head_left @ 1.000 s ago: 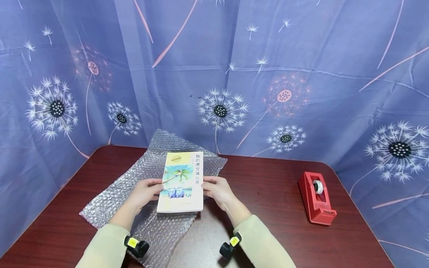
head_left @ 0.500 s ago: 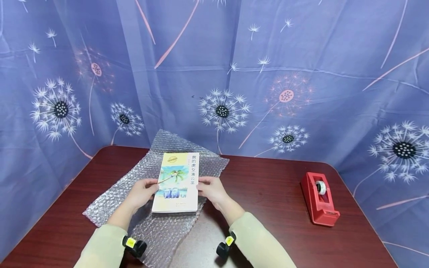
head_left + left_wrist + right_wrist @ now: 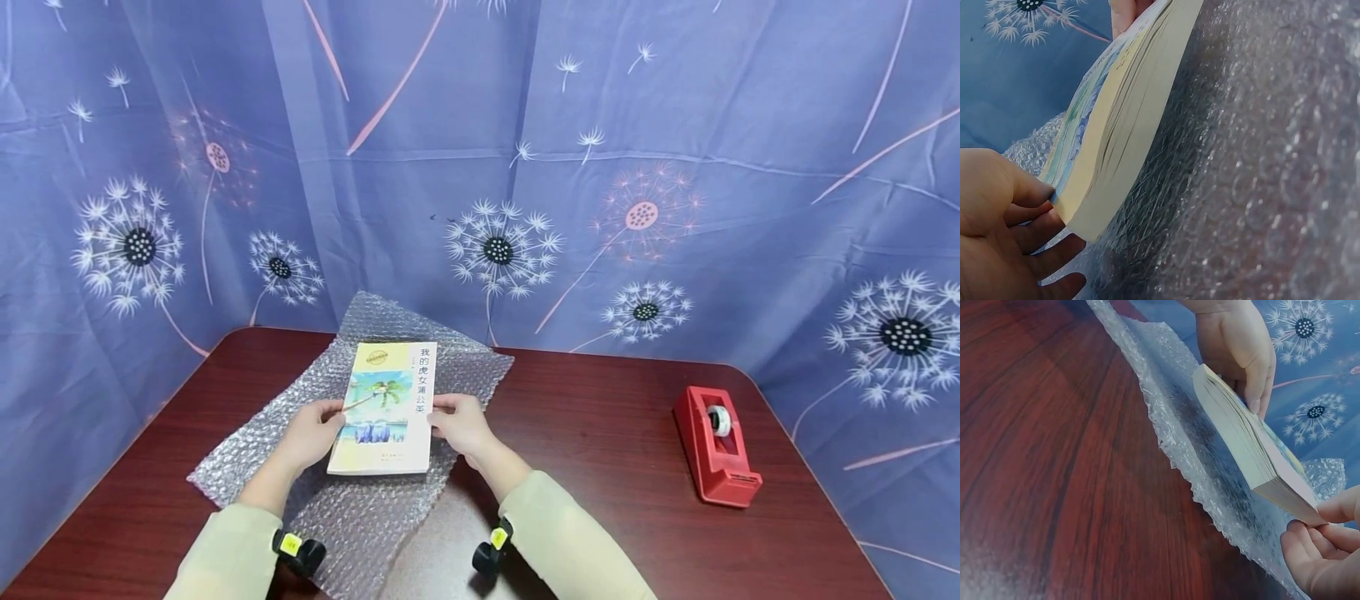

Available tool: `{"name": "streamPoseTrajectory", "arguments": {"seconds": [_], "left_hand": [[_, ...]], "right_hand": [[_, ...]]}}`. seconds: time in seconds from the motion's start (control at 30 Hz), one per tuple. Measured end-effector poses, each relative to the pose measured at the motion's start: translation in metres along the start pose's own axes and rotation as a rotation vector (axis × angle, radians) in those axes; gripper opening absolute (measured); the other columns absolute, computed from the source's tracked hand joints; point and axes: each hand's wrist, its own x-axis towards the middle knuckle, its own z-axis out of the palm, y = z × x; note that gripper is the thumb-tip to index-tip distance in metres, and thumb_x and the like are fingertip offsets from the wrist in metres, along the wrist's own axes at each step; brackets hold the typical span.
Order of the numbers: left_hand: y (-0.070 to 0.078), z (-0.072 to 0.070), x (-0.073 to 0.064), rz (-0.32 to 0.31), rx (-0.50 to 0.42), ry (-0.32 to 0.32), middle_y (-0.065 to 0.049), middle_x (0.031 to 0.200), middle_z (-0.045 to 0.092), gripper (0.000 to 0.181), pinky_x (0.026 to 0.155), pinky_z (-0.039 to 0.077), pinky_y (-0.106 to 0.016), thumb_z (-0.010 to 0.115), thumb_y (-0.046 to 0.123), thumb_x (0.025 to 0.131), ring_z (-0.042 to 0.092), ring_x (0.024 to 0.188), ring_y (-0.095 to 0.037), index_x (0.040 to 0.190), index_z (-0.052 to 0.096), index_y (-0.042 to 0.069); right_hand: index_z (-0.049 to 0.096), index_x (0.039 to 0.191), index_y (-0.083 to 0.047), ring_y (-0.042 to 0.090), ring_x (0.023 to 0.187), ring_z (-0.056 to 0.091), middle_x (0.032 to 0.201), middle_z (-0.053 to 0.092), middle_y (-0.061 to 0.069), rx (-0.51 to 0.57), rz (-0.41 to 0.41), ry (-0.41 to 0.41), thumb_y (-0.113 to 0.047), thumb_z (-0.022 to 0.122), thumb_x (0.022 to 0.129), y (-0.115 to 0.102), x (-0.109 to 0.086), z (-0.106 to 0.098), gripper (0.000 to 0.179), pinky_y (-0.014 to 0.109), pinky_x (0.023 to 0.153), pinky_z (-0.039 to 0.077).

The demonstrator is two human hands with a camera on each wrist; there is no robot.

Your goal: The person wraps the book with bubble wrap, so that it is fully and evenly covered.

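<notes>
A paperback book (image 3: pixel 382 408) with a palm-tree cover lies face up between my hands, over a sheet of bubble wrap (image 3: pixel 262 433). My left hand (image 3: pixel 309 435) pinches its left edge, thumb on the cover and fingers below. At the opposite edge my right hand (image 3: pixel 463 427) pinches it the same way. In the left wrist view, the book's page block (image 3: pixel 1141 119) tilts above the bubble wrap (image 3: pixel 1272 156), showing a gap underneath. The right wrist view shows the book (image 3: pixel 1241 431) between both hands, its spine side near the right thumb.
A red tape dispenser (image 3: pixel 712 446) with a white roll stands on the right of the dark wooden table (image 3: pixel 600 467). Behind the table hangs a blue dandelion-print curtain (image 3: pixel 420 208). Bubble wrap reaches the table's back edge.
Both hands have carried the book leftward over the bubble wrap, more toward its middle. The bubble wrap and tape dispenser stay put; the head view has shifted slightly.
</notes>
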Motion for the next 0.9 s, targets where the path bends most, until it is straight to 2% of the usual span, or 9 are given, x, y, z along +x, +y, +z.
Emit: {"name": "streamPoseTrajectory", "arguments": {"seconds": [0.33, 0.5, 0.67, 0.77, 0.9], "left_hand": [[-0.005, -0.003, 0.003, 0.01, 0.033, 0.005, -0.026, 0.113, 0.06, 0.039, 0.079, 0.051, -0.039, 0.041, 0.007, 0.097, 0.06, 0.096, -0.028, 0.129, 0.047, -0.014], [-0.008, -0.002, 0.005, 0.006, 0.056, 0.001, -0.027, 0.115, 0.06, 0.039, 0.081, 0.051, -0.041, 0.041, 0.007, 0.097, 0.06, 0.097, -0.029, 0.13, 0.047, -0.013], [-0.009, -0.002, 0.006, 0.001, 0.067, -0.008, -0.03, 0.118, 0.057, 0.04, 0.085, 0.05, -0.046, 0.04, 0.006, 0.097, 0.059, 0.102, -0.034, 0.13, 0.045, -0.015], [-0.008, -0.002, 0.006, 0.0, 0.076, -0.008, -0.03, 0.117, 0.058, 0.039, 0.085, 0.051, -0.045, 0.041, 0.005, 0.096, 0.06, 0.1, -0.034, 0.128, 0.047, -0.016], [-0.006, -0.001, 0.005, 0.0, 0.074, -0.019, -0.028, 0.11, 0.063, 0.038, 0.076, 0.053, -0.039, 0.042, 0.004, 0.095, 0.064, 0.09, -0.028, 0.126, 0.049, -0.017]], "right_hand": [[0.06, 0.119, 0.008, 0.021, 0.094, 0.066, 0.106, 0.068, 0.017, -0.065, -0.01, 0.009, -0.002, 0.056, 0.086, 0.005, 0.007, 0.006, 0.035, 0.035, 0.079, 0.055], [0.061, 0.119, 0.007, 0.016, 0.087, 0.063, 0.105, 0.069, 0.017, -0.089, -0.026, 0.005, -0.001, 0.055, 0.087, 0.007, 0.007, 0.008, 0.034, 0.031, 0.073, 0.054], [0.06, 0.121, 0.006, 0.014, 0.082, 0.058, 0.105, 0.067, 0.016, -0.11, -0.008, -0.011, 0.0, 0.055, 0.087, 0.008, 0.007, 0.009, 0.036, 0.025, 0.067, 0.049], [0.059, 0.123, 0.005, 0.015, 0.086, 0.058, 0.107, 0.066, 0.015, -0.128, -0.002, -0.032, -0.001, 0.056, 0.087, 0.009, 0.007, 0.008, 0.036, 0.026, 0.069, 0.049], [0.056, 0.126, 0.005, 0.019, 0.095, 0.059, 0.11, 0.064, 0.016, -0.137, 0.001, -0.072, -0.002, 0.057, 0.089, 0.011, 0.007, 0.006, 0.038, 0.031, 0.078, 0.052]]}}
